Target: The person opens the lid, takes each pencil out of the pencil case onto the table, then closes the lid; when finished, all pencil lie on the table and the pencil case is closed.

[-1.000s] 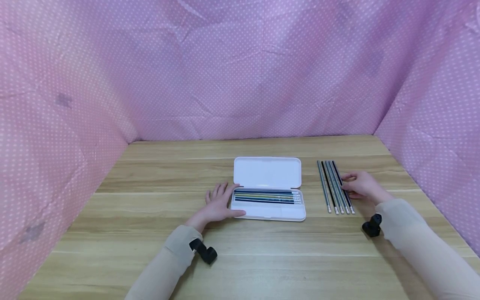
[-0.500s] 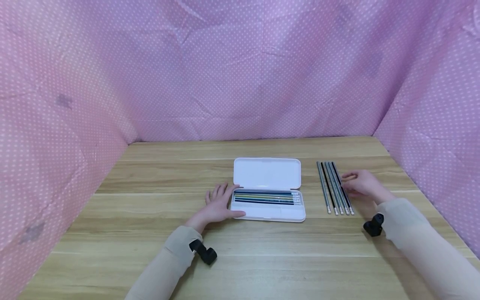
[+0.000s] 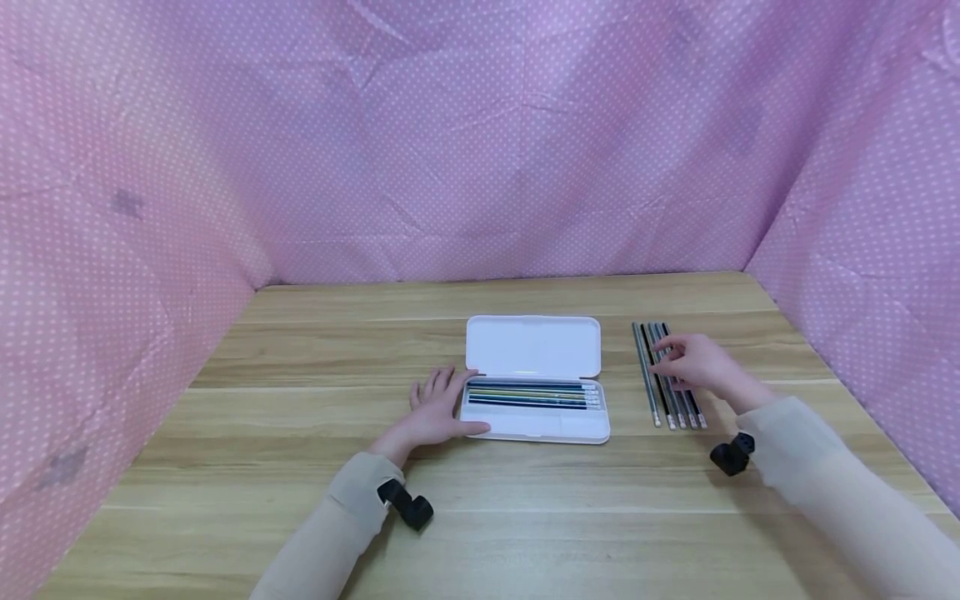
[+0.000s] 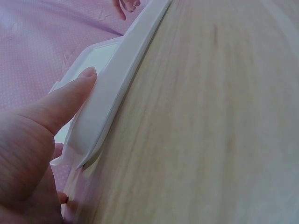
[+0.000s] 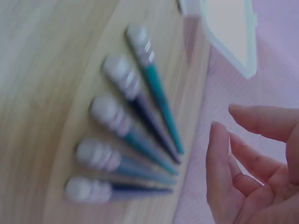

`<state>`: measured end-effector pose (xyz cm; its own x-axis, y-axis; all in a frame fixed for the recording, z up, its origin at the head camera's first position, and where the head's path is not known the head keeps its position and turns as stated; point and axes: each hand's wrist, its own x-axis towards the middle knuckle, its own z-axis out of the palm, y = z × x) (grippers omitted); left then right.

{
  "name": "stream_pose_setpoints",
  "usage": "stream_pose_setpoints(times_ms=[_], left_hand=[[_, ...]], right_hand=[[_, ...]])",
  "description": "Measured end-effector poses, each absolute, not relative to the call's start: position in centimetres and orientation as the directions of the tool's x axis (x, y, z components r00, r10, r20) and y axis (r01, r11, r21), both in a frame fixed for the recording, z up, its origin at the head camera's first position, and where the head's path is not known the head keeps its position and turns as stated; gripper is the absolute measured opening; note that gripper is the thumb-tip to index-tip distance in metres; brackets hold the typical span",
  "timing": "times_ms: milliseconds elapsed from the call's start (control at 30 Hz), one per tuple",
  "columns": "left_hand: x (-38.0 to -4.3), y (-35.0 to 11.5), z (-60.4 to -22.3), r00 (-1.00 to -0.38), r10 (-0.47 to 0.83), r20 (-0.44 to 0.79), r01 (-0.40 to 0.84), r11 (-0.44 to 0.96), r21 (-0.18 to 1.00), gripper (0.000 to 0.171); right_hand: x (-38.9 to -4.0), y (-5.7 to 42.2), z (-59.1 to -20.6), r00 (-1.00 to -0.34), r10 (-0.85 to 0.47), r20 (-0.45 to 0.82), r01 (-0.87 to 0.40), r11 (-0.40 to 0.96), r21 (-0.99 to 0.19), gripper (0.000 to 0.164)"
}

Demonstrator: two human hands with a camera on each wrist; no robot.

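A white pencil case (image 3: 517,426) lies open on the table, with several dark and yellowish pencils (image 3: 528,396) in its rear part. My left hand (image 3: 431,418) rests spread at its left end, the straight thumb touching the front rim and a fingertip by the hinge corner. In the left wrist view, that thumb lies along the case's side wall (image 4: 112,88). Right of the case, several eraser-tipped pencils (image 3: 647,379) lie side by side. Over them hovers my right hand (image 3: 703,365); the right wrist view shows its thumb and fingers apart, holding nothing, beyond the pencils' white erasers (image 5: 112,109).
The case's lid (image 3: 532,346) is folded back flat behind it. A wooden table (image 3: 525,517) carries everything, and a pink dotted cloth (image 3: 480,150) hangs along its back and both sides. Black cameras are strapped to both wrists.
My right hand has moved left, from the right edge of the loose pencils to over the middle of the row. My left hand stays at the case.
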<state>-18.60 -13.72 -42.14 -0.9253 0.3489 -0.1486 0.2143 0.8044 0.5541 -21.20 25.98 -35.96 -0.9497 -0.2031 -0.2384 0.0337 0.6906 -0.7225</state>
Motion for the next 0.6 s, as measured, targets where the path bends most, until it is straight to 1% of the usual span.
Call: stream_pose_setpoints(times_ms=[233,433,600], left_hand=[[-18.6,-13.7,-42.1,-0.923,0.353,-0.15,0.216,0.802,0.558,0.086],[-18.6,-13.7,-42.1,-0.925,0.35,-0.148,0.216,0.805,0.552,0.086],[-18.6,-13.7,-42.1,-0.925,0.35,-0.147,0.216,0.803,0.555,0.086]], right_hand=[[-20.9,23.4,-35.5,-0.946,-0.251,-0.204,-0.032,0.7,-0.713,0.043],[-20.8,21.1,-35.3,-0.935,-0.316,-0.159,-0.115,0.697,-0.707,0.039],[-20.6,18.9,-35.1,-0.923,-0.351,-0.158,-0.14,0.69,-0.711,0.037]])
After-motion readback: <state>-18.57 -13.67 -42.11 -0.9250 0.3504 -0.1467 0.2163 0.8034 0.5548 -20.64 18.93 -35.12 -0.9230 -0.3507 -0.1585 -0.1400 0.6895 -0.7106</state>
